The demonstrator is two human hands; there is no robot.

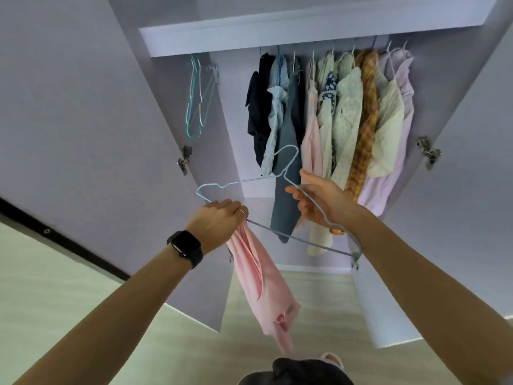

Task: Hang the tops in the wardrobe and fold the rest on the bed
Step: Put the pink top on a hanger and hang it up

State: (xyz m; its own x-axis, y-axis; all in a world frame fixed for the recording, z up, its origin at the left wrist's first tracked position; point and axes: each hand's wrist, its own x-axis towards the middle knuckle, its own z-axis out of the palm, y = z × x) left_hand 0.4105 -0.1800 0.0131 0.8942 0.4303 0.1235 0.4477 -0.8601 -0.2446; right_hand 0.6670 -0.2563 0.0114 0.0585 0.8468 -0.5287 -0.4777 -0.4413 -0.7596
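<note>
I stand before the open wardrobe. My left hand, with a black watch on the wrist, grips a pink top that hangs down from my fist, together with the left end of a light blue wire hanger. My right hand holds the hanger's right shoulder, fingers curled round the wire. The hanger lies tilted between both hands, its hook pointing up toward the rail. Several tops hang on the rail, from dark ones at the left to lilac at the right.
A few empty hangers hang at the rail's left end. Both wardrobe doors stand open to either side, with metal hinges showing. Pale wooden floor lies below. A dark and pink bundle is at the bottom edge.
</note>
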